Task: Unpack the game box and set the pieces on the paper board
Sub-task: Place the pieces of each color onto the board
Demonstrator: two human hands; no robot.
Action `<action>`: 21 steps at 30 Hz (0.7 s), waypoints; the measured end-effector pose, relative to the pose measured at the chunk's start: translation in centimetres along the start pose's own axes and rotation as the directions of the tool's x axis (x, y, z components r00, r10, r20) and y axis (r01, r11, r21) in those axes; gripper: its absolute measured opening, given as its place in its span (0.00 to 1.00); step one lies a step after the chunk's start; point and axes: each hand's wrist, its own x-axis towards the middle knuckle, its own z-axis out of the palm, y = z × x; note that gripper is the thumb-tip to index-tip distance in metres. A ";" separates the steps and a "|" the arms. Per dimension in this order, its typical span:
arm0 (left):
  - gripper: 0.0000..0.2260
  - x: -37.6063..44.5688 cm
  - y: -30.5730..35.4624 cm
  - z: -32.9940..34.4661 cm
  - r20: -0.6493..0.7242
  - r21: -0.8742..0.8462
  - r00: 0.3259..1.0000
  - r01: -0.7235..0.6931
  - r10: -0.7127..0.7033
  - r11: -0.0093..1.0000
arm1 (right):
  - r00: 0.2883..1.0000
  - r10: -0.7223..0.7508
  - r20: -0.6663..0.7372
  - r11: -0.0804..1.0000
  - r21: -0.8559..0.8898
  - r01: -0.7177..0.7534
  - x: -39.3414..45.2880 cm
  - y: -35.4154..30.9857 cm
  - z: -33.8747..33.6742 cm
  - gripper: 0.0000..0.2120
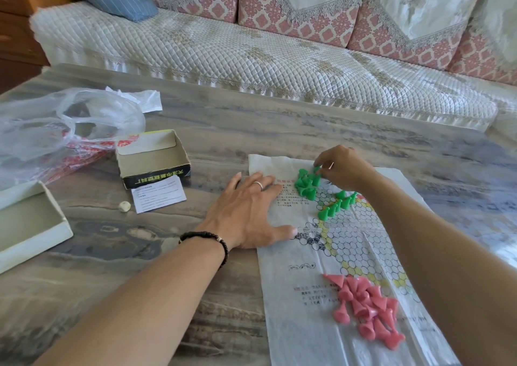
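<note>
The paper board [349, 242], printed with rings of small circles, lies flat on the marble table. My left hand [249, 214] presses palm down on its left edge, fingers spread. My right hand [342, 169] reaches over the far end and pinches a green piece [317, 171] at the top of a loose green heap [306, 183]. Several green pieces [337, 204] stand upright in a diagonal line on the circles. A pile of pink pieces [369, 309] lies toppled on the near part of the board.
The open game box [154, 157] sits left of the board, with a folded leaflet [159, 193] and a white die [124, 206] in front of it. Its lid [28, 225] lies at the left edge. A clear plastic bag [56, 124] lies behind. A quilted sofa [251, 54] borders the table's far side.
</note>
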 end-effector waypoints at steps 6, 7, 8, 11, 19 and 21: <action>0.42 0.0 -0.1 0.0 0.005 0.003 1.000 -0.003 0.003 1.000 | 0.989 0.082 -0.126 0.995 0.059 -0.075 -1.0 0.7 -0.7 0.08; 0.42 0.0 -0.1 0.0 0.008 0.004 1.000 -0.002 0.002 1.000 | 0.987 0.075 -0.144 0.996 0.056 -0.068 -1.3 0.7 -1.1 0.09; 0.42 0.0 -0.1 0.0 0.010 0.005 1.000 -0.001 0.001 1.000 | 0.986 0.063 -0.157 0.997 0.049 -0.056 -1.7 0.7 -1.5 0.09; 0.42 0.0 0.0 0.0 0.013 0.009 1.000 0.002 -0.002 1.000 | 0.986 0.017 -0.166 1.000 -0.008 -0.019 -2.4 0.8 -2.5 0.09; 0.42 0.0 -0.1 0.0 0.023 0.013 1.000 0.002 -0.002 1.000 | 0.990 0.013 -0.143 0.996 0.084 -0.001 -4.7 -0.7 -5.2 0.05; 0.42 0.0 -0.1 0.0 0.023 0.009 1.000 0.001 -0.002 1.000 | 0.991 0.014 -0.136 0.990 0.138 0.005 -5.2 -1.2 -5.7 0.03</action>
